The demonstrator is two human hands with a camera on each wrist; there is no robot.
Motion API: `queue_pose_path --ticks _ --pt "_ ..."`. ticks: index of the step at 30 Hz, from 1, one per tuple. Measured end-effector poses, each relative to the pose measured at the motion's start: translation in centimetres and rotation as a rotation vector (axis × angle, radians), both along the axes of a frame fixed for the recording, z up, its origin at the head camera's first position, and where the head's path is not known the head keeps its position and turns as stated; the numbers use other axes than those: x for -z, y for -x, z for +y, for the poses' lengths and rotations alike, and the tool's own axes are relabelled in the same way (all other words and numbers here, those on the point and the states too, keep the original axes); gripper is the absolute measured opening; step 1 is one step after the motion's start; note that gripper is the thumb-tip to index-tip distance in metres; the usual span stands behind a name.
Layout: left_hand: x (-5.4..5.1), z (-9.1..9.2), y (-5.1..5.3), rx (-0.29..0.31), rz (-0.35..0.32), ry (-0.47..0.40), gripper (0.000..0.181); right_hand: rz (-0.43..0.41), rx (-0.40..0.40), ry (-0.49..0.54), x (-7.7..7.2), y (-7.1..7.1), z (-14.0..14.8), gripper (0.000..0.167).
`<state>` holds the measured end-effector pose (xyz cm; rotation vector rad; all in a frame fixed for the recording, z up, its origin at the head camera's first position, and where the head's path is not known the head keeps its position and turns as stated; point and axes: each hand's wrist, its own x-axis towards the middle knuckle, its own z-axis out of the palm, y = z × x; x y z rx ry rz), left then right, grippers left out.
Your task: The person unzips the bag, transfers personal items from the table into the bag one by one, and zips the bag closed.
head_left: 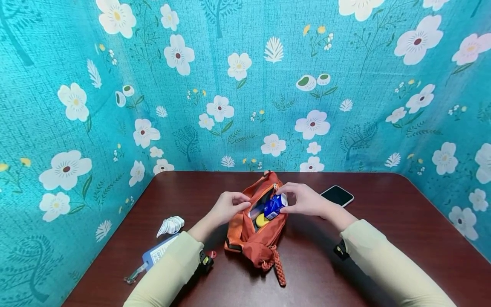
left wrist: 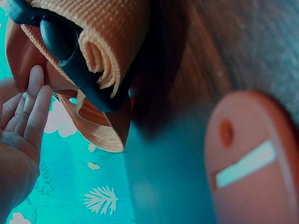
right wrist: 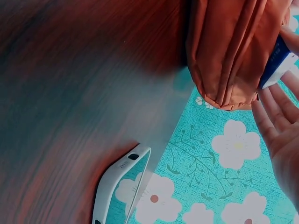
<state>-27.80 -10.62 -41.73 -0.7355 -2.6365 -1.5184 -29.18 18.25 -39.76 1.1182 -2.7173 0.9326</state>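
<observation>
An orange-red fabric bag (head_left: 277, 233) lies on the table with its zip undone. At the left edge of its opening, my left hand (head_left: 225, 209) pinches the fabric between thumb and fingers. My right hand (head_left: 305, 199) grips a blue-and-white tissue pack (head_left: 274, 206) at the right side of the opening, partly inside the bag. Below the pack, a round yellow item (head_left: 262, 220) shows inside; other contents are too shadowed to name. The left wrist view has the bag's rolled orange strap (left wrist: 117, 28) and black buckle close up. In the right wrist view, fingers hold the pack's white end.
A phone (head_left: 338, 196) lies right of the bag. On the left are a crumpled white item (head_left: 171, 225) and a blue badge holder (head_left: 150, 256) with a clip, partly under my left sleeve. A red tag (left wrist: 247, 172) lies near my left wrist. Floral cloth (head_left: 238, 106) surrounds the table.
</observation>
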Motion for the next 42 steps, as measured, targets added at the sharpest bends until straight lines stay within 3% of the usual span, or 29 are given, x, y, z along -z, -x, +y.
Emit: queue_pose_path --ticks 6,15,33,42 --pt "0.0 0.0 0.0 0.007 -0.004 -0.01 0.012 -0.01 -0.032 0.083 0.4 0.3 -0.2 0.04" --pt "0.3 0.0 0.2 0.004 0.023 0.005 0.012 0.033 -0.017 0.069 0.9 0.5 -1.7 0.041" --pt "0.2 0.3 0.2 -0.003 0.036 0.001 0.013 -0.102 -0.014 -0.057 0.6 0.8 -2.8 0.042" --pt "0.1 0.3 0.1 -0.014 0.026 0.012 0.012 -0.041 -0.05 -0.156 0.2 0.7 -2.6 0.039"
